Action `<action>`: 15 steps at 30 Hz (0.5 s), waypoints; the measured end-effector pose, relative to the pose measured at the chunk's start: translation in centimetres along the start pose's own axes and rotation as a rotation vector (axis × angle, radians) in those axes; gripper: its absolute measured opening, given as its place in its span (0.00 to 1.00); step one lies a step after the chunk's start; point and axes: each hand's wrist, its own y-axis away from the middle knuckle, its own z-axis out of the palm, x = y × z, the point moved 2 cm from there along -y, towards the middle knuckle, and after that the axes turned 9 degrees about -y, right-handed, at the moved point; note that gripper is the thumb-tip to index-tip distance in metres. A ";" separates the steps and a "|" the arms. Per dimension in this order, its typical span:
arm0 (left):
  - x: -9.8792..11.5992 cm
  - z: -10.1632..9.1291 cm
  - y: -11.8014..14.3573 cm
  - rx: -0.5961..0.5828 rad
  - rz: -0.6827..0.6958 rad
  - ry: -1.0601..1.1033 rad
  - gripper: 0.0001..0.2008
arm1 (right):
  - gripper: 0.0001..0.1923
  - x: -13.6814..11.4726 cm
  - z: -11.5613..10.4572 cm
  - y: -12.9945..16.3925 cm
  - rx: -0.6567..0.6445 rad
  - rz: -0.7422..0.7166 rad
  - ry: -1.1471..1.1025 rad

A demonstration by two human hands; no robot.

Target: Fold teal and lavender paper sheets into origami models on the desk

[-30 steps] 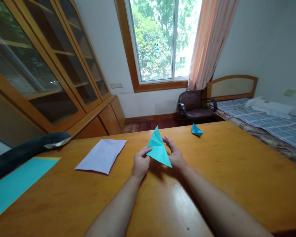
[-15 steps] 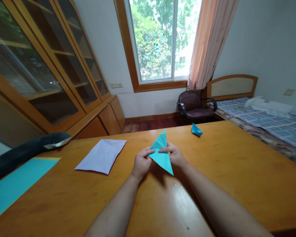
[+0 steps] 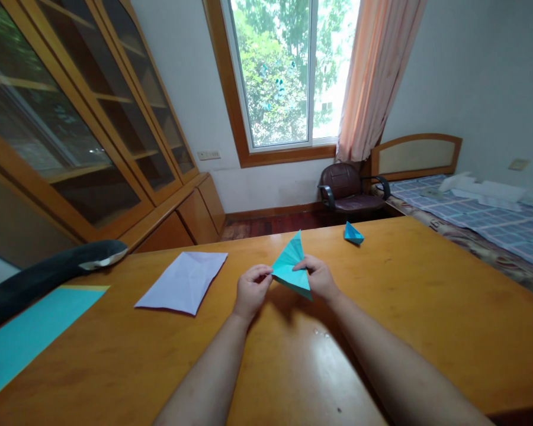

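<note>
Left hand (image 3: 250, 289): pinched shut on paper (image 3: 292, 267), frame centre.
Right hand (image 3: 320, 278): pinched shut on paper.
Risk: crease could be skewed if grips slipped.

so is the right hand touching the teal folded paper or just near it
Touching. The head view shows the right hand with fingertips pinching the teal folded paper at its right edge, no gap between them.

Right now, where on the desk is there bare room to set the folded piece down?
Bare wood lies right of the right hand, below the small blue paper boat. The white sheet and teal sheet crowd the left.
</note>
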 end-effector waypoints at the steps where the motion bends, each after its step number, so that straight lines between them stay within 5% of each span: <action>1: 0.1 0.0 0.0 -0.004 -0.006 0.000 0.04 | 0.06 0.0 0.0 0.0 -0.014 0.009 0.007; 15: 0.3 0.1 0.0 -0.030 -0.024 0.012 0.04 | 0.10 -0.2 0.3 -0.1 -0.047 0.071 -0.059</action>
